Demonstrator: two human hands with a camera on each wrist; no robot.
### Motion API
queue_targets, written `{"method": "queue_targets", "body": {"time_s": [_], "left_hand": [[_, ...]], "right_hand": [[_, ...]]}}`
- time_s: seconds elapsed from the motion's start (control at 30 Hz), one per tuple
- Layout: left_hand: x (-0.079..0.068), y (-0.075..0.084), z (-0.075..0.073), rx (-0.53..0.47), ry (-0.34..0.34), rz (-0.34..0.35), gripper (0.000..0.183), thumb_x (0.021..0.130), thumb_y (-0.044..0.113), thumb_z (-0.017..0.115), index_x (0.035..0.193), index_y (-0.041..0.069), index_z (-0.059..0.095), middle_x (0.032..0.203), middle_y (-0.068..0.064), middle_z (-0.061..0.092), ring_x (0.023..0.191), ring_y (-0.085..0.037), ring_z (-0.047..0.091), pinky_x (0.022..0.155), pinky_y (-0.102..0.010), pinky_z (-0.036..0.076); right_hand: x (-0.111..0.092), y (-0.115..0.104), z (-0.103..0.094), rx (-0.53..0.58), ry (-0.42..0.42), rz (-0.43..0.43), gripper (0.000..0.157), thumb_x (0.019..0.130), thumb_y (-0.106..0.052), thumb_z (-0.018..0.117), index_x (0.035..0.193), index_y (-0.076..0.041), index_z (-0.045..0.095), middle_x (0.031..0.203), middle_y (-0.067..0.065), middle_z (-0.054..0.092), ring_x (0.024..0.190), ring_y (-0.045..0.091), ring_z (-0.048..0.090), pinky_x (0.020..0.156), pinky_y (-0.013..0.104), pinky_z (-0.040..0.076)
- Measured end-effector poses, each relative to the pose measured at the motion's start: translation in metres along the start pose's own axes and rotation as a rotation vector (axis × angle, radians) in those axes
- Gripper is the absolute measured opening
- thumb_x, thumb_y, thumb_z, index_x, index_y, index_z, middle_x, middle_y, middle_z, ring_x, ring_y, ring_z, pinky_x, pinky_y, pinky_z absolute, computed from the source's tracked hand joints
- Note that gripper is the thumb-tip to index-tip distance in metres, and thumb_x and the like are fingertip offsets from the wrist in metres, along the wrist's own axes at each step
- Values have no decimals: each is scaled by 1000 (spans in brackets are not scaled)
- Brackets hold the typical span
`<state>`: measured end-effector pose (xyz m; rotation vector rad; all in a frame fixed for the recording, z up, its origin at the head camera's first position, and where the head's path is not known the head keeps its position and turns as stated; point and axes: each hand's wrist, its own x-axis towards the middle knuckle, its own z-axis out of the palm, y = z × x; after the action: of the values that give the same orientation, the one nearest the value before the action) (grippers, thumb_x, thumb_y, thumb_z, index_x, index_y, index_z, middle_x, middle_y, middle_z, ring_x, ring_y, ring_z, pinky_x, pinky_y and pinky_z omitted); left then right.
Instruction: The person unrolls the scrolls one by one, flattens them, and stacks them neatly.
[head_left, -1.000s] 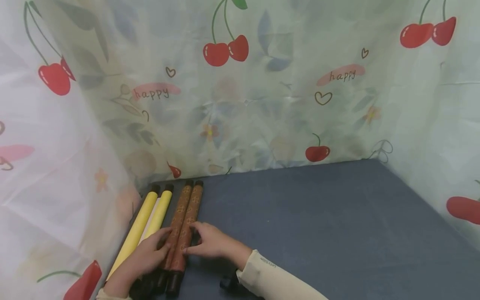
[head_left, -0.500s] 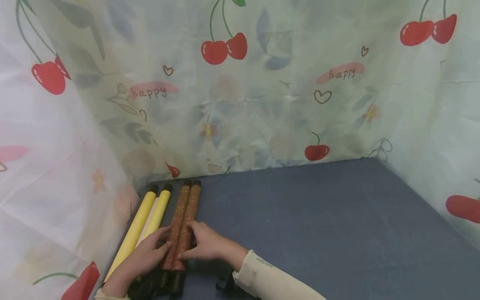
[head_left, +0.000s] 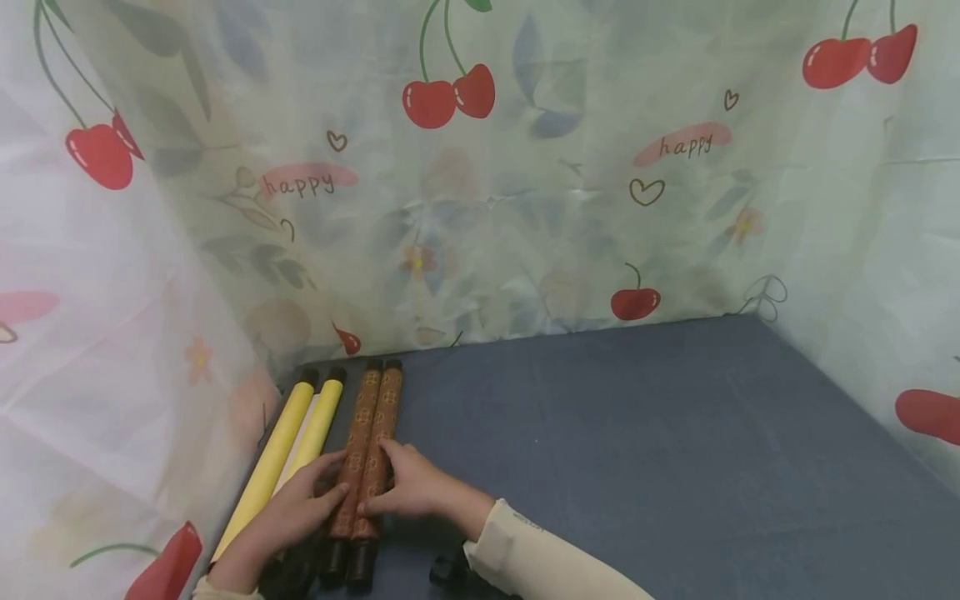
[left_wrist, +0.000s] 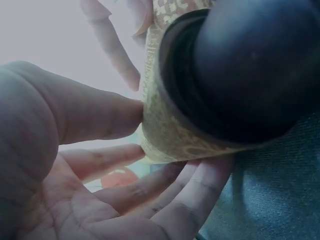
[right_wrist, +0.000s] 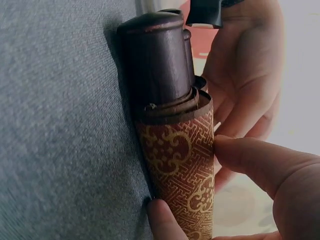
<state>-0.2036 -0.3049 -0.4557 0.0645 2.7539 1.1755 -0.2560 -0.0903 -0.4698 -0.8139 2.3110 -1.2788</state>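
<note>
A brown brocade hanging scroll (head_left: 384,425) with gold patterns and dark end knobs (right_wrist: 155,60) lies as two rolls side by side on the dark cloth. My left hand (head_left: 296,508) holds the left roll near its lower end, thumb on top and fingers along its outer side. From the right, my right hand (head_left: 423,490) grips the other roll between thumb and fingers. The left wrist view has the patterned roll (left_wrist: 170,122) close up between thumb and fingertips. A yellow scroll (head_left: 273,458) with black ends lies just left, partly behind my left hand.
Between the yellow rolls runs a pale strip (head_left: 297,442). A small black object (head_left: 447,568) sits near my right sleeve (head_left: 540,554). The blue-grey cloth (head_left: 600,433) extends right. Cherry-printed curtains (head_left: 487,225) enclose the back and sides.
The lower ends of the brown rolls have shifted slightly to the right, with both hands keeping their hold. The view has moved a little; the yellow scroll stays in place.
</note>
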Motion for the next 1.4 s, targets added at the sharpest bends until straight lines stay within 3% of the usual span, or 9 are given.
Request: {"method": "queue_targets", "body": {"time_s": [0.27,0.43,0.5,0.73,0.97,1.2,1.4], "left_hand": [[-1,-3,1,-47,-17,19,60,106,15,65,157,-6,42,149,-35,54,131,-48,62,96,-54,60],[-2,-5,3,-71,-13,-3,61,105,17,66,158,-4,43,149,-34,55,126,-46,65,92,-52,62],[-1,-5,3,-60,-11,-12,61,105,19,67,157,-4,44,151,-34,53,126,-46,66,92,-52,61],[-2,-1,5,-18,-4,-12,61,104,19,67,156,-6,45,158,-33,47,128,-46,65,95,-55,60],[-2,-1,5,-76,10,-22,65,101,17,72,156,-4,45,158,-33,47,123,-46,69,90,-50,63],[-3,2,7,-59,36,-6,64,100,16,72,155,-4,47,156,-32,49,123,-44,69,90,-49,62],[-5,5,10,-20,67,17,64,100,16,72,155,-5,47,156,-31,50,128,-47,64,97,-54,59]], "right_hand": [[-2,1,3,30,10,4,98,88,-29,87,164,2,33,151,26,50,103,13,62,89,25,55],[-3,-1,4,15,23,31,98,88,-31,86,164,0,34,158,25,47,134,27,58,107,35,53],[-4,-1,5,10,28,46,97,88,-32,87,164,-1,35,157,23,49,135,26,57,109,36,52],[-5,2,4,66,21,45,95,88,-28,87,164,-3,35,148,22,52,96,12,64,84,27,57],[-6,3,4,79,32,27,96,86,-26,88,163,-1,36,148,23,52,94,10,65,80,25,57],[-6,3,3,87,35,24,96,86,-25,89,163,-1,37,150,23,52,95,11,66,79,25,58],[-7,6,2,108,28,22,95,86,-24,89,163,-2,38,147,21,54,93,11,67,77,26,58]]}}
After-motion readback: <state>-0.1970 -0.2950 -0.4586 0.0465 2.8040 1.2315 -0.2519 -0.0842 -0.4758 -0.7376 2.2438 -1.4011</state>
